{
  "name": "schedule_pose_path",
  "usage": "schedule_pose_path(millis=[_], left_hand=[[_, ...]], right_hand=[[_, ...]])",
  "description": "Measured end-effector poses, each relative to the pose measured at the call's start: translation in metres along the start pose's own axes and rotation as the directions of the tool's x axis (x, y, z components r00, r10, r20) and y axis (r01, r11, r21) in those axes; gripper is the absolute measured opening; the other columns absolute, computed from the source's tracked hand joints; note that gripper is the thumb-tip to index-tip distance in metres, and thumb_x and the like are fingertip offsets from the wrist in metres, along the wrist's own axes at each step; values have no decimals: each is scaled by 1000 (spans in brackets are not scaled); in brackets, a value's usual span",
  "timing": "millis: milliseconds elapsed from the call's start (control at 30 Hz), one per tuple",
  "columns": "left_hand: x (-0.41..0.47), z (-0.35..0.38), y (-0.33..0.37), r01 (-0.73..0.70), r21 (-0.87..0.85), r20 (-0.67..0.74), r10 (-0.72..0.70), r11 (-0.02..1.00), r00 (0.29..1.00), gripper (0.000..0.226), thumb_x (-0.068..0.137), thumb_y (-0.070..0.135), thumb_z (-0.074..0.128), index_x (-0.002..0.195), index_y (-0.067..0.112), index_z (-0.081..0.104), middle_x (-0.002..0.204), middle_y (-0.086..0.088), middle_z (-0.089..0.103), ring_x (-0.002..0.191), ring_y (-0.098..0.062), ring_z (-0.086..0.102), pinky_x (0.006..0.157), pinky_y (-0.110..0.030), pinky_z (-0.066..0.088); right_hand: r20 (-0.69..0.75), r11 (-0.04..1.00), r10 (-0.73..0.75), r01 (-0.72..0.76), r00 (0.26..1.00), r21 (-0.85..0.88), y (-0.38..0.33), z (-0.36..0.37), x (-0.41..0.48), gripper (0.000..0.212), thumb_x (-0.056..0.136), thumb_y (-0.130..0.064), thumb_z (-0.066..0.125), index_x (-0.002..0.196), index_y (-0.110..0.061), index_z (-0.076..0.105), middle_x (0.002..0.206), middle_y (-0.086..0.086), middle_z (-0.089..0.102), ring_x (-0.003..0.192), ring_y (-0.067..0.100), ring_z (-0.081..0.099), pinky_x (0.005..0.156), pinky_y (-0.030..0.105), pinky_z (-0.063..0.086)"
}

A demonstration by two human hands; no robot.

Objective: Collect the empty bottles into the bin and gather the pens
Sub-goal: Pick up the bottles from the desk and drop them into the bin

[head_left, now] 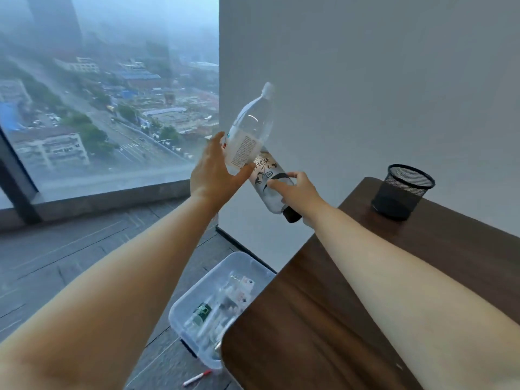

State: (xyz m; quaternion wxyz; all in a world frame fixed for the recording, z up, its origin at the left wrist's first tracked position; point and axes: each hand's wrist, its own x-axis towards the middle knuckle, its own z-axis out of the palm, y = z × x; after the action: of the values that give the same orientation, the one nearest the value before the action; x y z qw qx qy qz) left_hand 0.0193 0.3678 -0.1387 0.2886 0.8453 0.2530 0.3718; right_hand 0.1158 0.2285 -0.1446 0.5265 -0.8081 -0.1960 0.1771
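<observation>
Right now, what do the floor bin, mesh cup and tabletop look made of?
Bin: likely translucent plastic; cloudy see-through walls, moulded rounded corners. Mesh cup: black wire mesh, probably metal; fine see-through grid under a solid rim. Tabletop: dark wood grain, matte; solid wood or laminate, cannot tell.

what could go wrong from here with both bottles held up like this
1. The white-capped bottle in the left hand crosses the dark-capped bottle in the right hand; one could knock the other loose.
2. The bin sits low on the floor, partly hidden by the table corner, so a drop from here may bounce out.
3. The red pen on the floor near the bin could get stepped on.
</observation>
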Motion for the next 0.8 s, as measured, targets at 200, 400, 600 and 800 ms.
schedule_pose_path(millis=[200,400,600,800], left_hand=[[-1,-18,-92,114,140,140,-134,983,981,74,75,55,64,133,18,37,124,-4,57,103,-24,61,80,-44,55],[-3,-8,-134,130,233,288,-196,964,937,73,76,56,62,133,18,38,126,-3,54,106,-21,57,78,-41,55],[-20,22,-155,199,274,485,-314,941,816,68,76,53,65,128,16,42,119,-6,60,96,-22,59,79,-38,53],[-37,44,-165,214,325,625,-379,921,683,68,80,55,61,129,13,42,125,-13,58,103,-28,59,90,-43,52]], right_hand=[[70,965,238,-228,969,-129,19,73,33,79,75,-38,71,139,-8,33,130,12,48,114,32,53,78,36,47],[-51,923,179,-186,982,-338,23,94,49,74,85,-35,60,143,-8,23,145,12,38,133,34,35,108,40,34],[-9,940,158,-153,987,-303,32,100,45,61,87,-23,56,140,-11,27,135,9,45,121,28,46,87,29,39],[23,962,112,-102,993,-252,23,94,42,61,89,-21,56,142,-9,27,139,12,42,110,23,46,82,26,35]])
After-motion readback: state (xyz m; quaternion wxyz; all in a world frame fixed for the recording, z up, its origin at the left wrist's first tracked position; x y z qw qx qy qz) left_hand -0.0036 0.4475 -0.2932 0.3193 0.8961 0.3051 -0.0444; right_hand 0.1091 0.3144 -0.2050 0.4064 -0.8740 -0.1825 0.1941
